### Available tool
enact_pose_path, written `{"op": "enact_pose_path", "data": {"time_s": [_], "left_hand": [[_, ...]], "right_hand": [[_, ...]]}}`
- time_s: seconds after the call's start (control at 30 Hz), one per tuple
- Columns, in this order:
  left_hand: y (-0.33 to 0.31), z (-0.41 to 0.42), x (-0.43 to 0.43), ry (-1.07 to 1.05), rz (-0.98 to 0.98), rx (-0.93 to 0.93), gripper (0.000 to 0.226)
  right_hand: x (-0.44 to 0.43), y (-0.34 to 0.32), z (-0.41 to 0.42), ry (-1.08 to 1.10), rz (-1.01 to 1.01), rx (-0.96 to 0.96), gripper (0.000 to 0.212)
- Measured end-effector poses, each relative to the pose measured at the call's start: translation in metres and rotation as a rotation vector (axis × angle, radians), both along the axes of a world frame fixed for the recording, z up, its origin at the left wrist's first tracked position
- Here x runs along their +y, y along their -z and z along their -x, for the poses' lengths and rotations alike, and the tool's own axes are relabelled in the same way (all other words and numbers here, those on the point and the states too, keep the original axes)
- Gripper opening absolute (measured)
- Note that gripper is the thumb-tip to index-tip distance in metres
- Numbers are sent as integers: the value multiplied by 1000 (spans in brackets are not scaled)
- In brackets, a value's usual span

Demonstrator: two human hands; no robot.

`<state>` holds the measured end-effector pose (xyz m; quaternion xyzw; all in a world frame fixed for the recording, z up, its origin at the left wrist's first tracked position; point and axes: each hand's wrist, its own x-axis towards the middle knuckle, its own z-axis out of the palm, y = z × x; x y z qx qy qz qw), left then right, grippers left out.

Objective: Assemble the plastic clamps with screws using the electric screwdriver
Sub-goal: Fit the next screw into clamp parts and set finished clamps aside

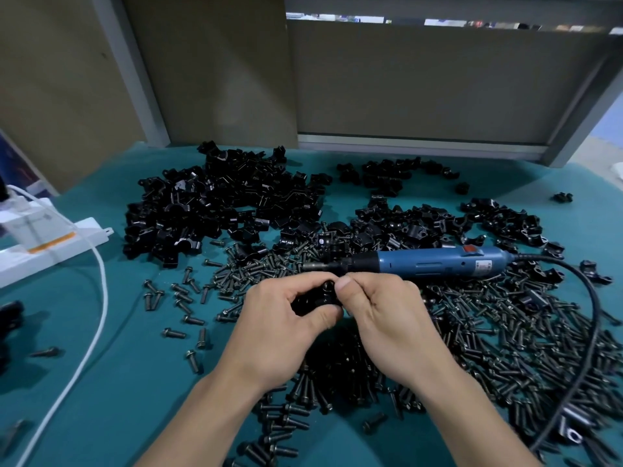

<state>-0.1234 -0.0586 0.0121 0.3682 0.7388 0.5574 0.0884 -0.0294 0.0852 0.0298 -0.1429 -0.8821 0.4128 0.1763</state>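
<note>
Black plastic clamp (320, 298), small and glossy, round hole showing at its far end, mostly hidden by fingers. Held at near centre, just above the screws and just short of the screwdriver tip. Left hand (286, 318) curled round it from the left, thumb underneath, grip clamped on the clamp. Right hand (381, 315) pinching it from the right, thumb tip pressed on top, grip likewise closed on the clamp.

Electric screwdriver (438, 262) lying flat on the teal worktop (118, 365) just beyond the hands: blue body, black nose pointing left, red switch on top, black cord (596, 332) curving away to the near right. Small white label near its rear end, writing too blurred to read.

Loose dark screws (488, 332) thick under and right of the hands, thinner to the left. Heap of black clamp halves (219, 203) far left, flatter spread of clamp parts (421, 224) far right.

White power strip (50, 244) at the left edge, orange sticker unreadable, white cable (106, 298) running toward the near edge.
</note>
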Motion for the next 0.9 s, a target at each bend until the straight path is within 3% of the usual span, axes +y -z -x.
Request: {"op": "enact_pose_path", "data": {"time_s": [0.17, 0.33, 0.47, 0.6, 0.77, 0.9], "left_hand": [[-2, 1, 1, -15, 36, 33, 36], [-3, -1, -1, -4, 64, 64, 33], [-4, 3, -5, -6, 61, 54, 42], [-1, 3, -2, -18, 62, 65, 39], [1, 4, 0, 1, 57, 60, 32], [10, 6, 1, -47, 41, 30, 31]], "right_hand": [[4, -2, -5, -47, 63, 2, 24], [-1, 2, 2, 5, 54, -10, 45], [-3, 4, 2, -39, 99, -2, 28], [-5, 4, 7, 25, 96, 4, 50], [-3, 4, 5, 53, 84, 29, 46], [-6, 1, 5, 283, 93, -60, 64]]}}
